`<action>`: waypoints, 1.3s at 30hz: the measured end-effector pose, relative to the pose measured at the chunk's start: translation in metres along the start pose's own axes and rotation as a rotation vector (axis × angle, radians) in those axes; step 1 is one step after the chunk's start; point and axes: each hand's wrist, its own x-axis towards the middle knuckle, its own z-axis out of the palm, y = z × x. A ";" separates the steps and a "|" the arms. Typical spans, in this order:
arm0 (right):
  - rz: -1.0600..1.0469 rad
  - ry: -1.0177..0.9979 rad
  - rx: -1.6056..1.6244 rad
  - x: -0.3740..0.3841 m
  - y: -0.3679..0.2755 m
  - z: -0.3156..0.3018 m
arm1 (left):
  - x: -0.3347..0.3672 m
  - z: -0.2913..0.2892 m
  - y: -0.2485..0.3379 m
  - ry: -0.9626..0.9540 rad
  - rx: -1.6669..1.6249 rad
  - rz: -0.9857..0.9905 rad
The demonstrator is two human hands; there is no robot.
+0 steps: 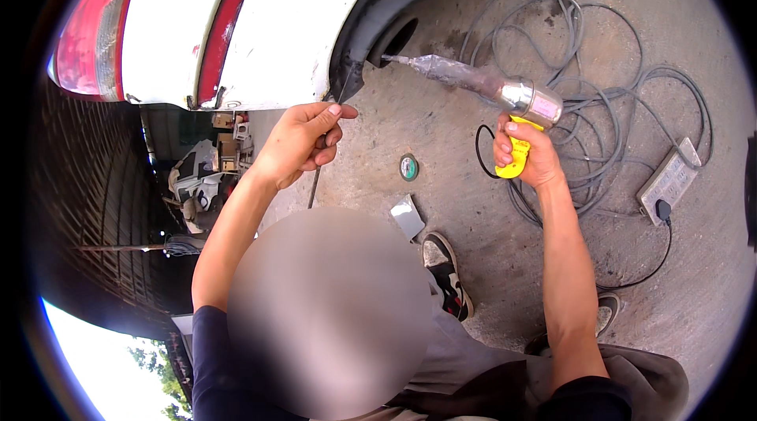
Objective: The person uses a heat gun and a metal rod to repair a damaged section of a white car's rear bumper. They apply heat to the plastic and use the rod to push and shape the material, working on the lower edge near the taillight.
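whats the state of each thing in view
white car bumper: marked along edge
yellow-handled silver heat gun: gripped in right hand; running or not, unclear
thin dark rod: held in left hand
black plug: inserted in pale rectangular power strip
grey cable: coiled on concrete floor
round green disc: lying on floor
square silvery sheet: lying on floor

Yellow handle (516,159) against silver: a heat gun (481,83), right, above gray concrete (363,176). Far left, a red stripe (229,27) splits a white car panel (292,19); nearer, a black, white and red sneaker (448,277).
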 end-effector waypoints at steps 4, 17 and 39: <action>0.003 0.023 0.047 0.005 0.014 0.006 | 0.012 0.005 -0.021 -0.077 -0.364 0.023; -0.078 0.082 0.239 0.013 0.110 0.028 | 0.023 0.022 -0.057 -0.036 -0.526 0.136; -0.076 0.042 0.347 0.036 0.133 0.032 | 0.041 0.020 -0.065 0.006 -0.468 0.211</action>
